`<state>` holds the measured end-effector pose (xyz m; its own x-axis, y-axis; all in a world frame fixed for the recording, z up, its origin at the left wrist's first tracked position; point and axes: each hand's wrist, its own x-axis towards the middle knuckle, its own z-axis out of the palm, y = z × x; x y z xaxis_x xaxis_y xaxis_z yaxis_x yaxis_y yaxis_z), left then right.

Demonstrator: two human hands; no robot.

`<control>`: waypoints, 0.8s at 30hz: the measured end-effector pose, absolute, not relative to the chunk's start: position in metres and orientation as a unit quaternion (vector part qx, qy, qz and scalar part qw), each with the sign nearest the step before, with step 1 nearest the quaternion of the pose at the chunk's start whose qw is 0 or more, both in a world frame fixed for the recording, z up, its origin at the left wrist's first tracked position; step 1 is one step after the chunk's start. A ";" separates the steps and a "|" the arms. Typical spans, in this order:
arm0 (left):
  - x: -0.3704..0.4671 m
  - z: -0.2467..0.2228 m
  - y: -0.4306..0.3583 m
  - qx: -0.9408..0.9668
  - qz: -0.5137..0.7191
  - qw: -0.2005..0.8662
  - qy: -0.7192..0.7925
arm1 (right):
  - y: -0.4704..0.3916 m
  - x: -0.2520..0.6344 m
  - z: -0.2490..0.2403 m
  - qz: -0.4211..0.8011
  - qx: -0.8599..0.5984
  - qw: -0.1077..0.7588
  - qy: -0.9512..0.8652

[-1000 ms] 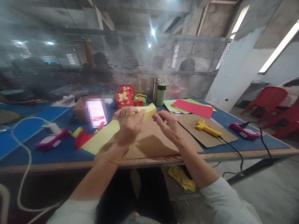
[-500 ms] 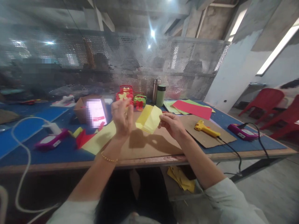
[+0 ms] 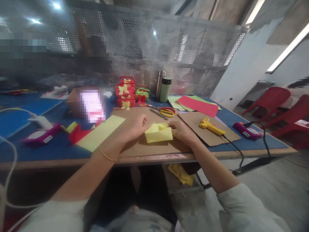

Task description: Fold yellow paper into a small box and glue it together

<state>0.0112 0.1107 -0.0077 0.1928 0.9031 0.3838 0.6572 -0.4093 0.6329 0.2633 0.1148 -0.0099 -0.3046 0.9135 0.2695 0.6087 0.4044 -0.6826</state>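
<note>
A small folded yellow paper box [image 3: 158, 135], its top uncovered, rests on the brown cardboard sheet [image 3: 135, 148] in front of me. The fingers of my right hand [image 3: 181, 130] pinch it at its right rear corner. Just left of the box, my left hand [image 3: 136, 127] is closed with curled fingers; what they hold, if anything, is hidden. Beyond the box lie red-and-yellow-handled scissors [image 3: 167, 111] and a grey metal tool [image 3: 158, 113], perhaps tweezers. To the left lies a pale yellow paper sheet [image 3: 102, 132].
A yellow glue gun [image 3: 212, 127] lies on cardboard at right, wired to a purple device [image 3: 247, 130]. Behind stand red bow-trimmed boxes [image 3: 125, 91], a small green box [image 3: 142, 94] and a green bottle [image 3: 165, 89]. A lit phone [image 3: 93, 104] and a second purple device [image 3: 42, 133] are left.
Both hands have come down, and the paper box has gone from held tilted in the air to resting upright on the cardboard. The scissors have come into sight. My view has tipped downward.
</note>
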 end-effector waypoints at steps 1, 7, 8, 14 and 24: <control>0.012 -0.006 0.109 0.778 0.354 0.145 0.498 | 0.113 0.263 -0.010 0.204 -0.495 0.307 -0.787; 0.023 -0.003 0.090 0.866 0.242 0.110 0.422 | 0.104 0.263 -0.011 0.158 -0.508 0.299 -0.792; 0.024 -0.003 0.086 0.864 0.235 0.100 0.434 | 0.103 0.264 -0.012 0.162 -0.499 0.307 -0.794; 0.022 0.002 0.074 0.872 0.190 0.040 0.449 | 0.112 0.273 -0.018 0.237 -0.341 0.357 -0.837; -0.010 0.016 0.063 0.903 0.146 0.025 0.404 | 0.091 0.257 -0.016 0.125 -0.256 0.293 -0.913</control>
<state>-0.0105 0.0627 0.0164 0.6304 0.7375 0.2424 0.7227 -0.6715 0.1636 0.2575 0.0912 -0.0164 -0.6979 0.5403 0.4701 0.3937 0.8378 -0.3783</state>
